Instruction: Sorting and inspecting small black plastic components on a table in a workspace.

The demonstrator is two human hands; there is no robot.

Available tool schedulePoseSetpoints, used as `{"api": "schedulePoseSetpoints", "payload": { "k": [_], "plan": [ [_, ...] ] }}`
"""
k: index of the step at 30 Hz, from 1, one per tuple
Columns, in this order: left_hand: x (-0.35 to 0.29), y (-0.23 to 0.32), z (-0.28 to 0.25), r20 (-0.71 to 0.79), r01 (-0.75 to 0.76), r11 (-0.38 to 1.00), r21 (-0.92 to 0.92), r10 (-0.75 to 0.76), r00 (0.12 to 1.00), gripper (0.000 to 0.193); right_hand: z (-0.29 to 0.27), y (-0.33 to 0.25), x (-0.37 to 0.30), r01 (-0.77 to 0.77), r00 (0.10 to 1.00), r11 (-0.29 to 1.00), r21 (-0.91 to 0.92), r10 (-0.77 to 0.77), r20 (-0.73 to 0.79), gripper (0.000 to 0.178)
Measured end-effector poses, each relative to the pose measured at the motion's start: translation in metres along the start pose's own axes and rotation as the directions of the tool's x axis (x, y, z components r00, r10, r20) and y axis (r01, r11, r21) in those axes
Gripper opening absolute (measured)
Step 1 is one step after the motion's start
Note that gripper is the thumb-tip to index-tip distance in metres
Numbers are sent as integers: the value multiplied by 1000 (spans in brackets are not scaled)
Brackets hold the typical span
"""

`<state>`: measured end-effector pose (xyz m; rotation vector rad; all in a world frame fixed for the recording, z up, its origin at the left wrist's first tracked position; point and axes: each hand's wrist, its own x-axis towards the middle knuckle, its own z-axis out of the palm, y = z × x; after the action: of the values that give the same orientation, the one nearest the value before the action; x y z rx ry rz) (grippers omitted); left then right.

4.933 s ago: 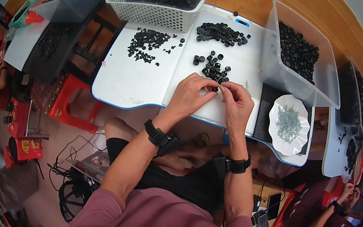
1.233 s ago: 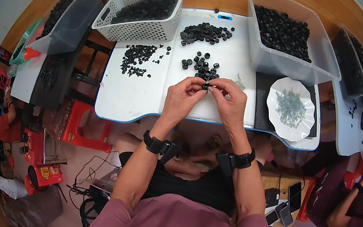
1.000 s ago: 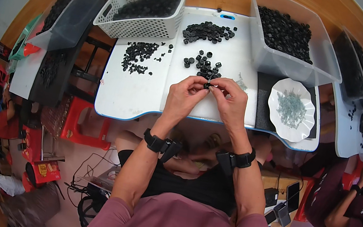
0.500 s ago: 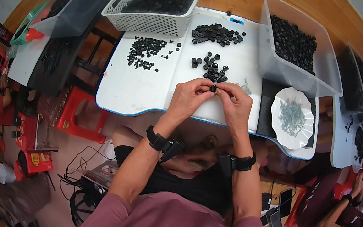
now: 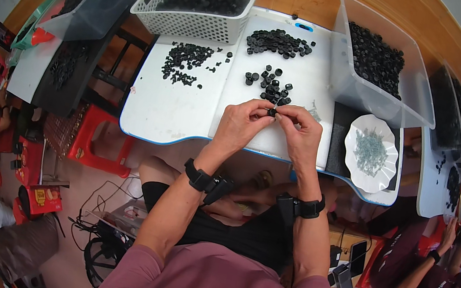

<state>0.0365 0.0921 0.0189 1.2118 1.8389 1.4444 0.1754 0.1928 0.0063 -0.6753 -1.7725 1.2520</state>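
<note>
Between the fingertips of my left hand (image 5: 241, 122) and my right hand (image 5: 299, 136), a small round black plastic cap (image 5: 272, 112) is pinched. Both hands are closed on it, just above the near part of the white table (image 5: 186, 117). Right beyond my fingers lies a loose group of black caps (image 5: 274, 90). A bigger pile of black caps (image 5: 279, 43) sits farther back. To the left is a spread of smaller black pieces (image 5: 185, 61). Some thin clear pieces (image 5: 312, 111) lie beside my right fingers.
A white scalloped dish (image 5: 389, 169) of clear little pieces stands on a dark mat (image 5: 341, 129). Behind are a white perforated basket (image 5: 195, 30) and a clear bin (image 5: 361, 99), both holding black parts. A red stool (image 5: 96, 142) stands left; a co-worker (image 5: 422, 283) sits right.
The view has shifted slightly. My hands stay together at the cap with small finger movements. The co-worker at the right has reached their hands farther forward.
</note>
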Motion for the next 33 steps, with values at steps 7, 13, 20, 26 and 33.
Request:
{"api": "schedulePoseSetpoints", "payload": {
  "k": [7,13,20,26,33],
  "plan": [
    [-1,-9,4,-47,-48,999,-12,47,998,28,1,-1,0,75,997,996,-44,-75,8,13],
    [-1,-9,4,-52,-66,998,20,67,996,28,6,-5,-1,171,985,976,-136,-172,3,14],
    [3,-3,-6,26,26,1000,3,-27,999,28,8,-8,-5,344,938,896,-281,-343,55,20],
    [10,2,-16,166,217,958,-188,-187,968,29,10,-11,-7,436,892,820,-371,-447,59,30],
    [12,-7,-13,153,184,957,-223,-152,976,29,9,-13,-9,253,966,951,-179,-257,0,24]
  ]
}}
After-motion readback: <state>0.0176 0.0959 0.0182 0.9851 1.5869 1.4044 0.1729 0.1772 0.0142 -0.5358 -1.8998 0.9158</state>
